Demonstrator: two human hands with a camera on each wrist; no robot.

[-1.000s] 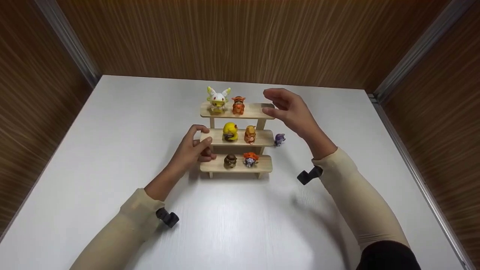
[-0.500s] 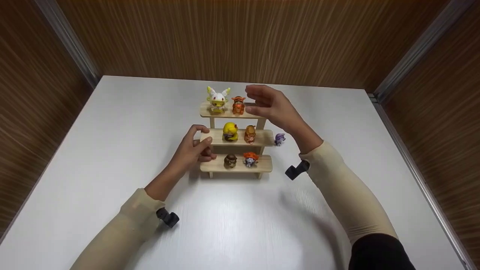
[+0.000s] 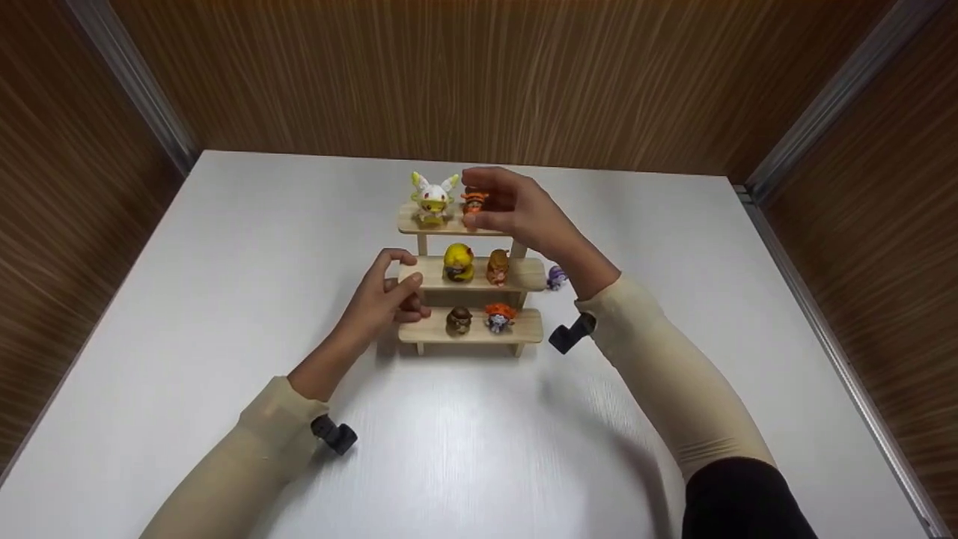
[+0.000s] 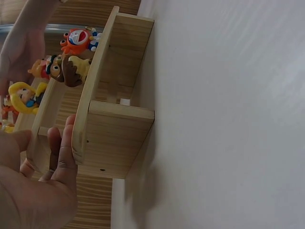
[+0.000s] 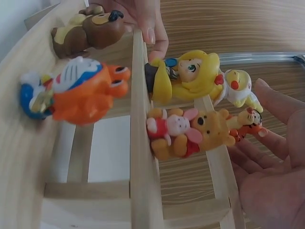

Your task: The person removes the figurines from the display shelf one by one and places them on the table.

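Note:
A three-tier wooden display shelf (image 3: 529,274) stands on the white table. My left hand (image 3: 372,303) grips the left end of its middle tier, thumb on top and some fingers below. At the top tier, my right hand (image 3: 530,213) has its thumb and fingers apart around a tiger figurine (image 3: 474,201); in the right wrist view a gap shows between thumb and tiger (image 5: 249,122). Left of it sits a white-eared figurine (image 3: 432,198). The middle tier carries a yellow-haired figurine (image 3: 458,262) and a bear figurine (image 5: 212,128) with a small pink piglet.
On the bottom tier are a brown owl-like figurine (image 3: 459,322) and one with an orange crab-like hood (image 3: 499,317). A small purple figurine (image 3: 556,278) stands on the table right of the shelf. Brown wood-grain panels (image 3: 464,82) enclose the table's back and sides.
My right hand has moved left along the top tier, from its right end to around the tiger figurine. My left hand keeps its grip on the shelf, and the figurines have stayed put.

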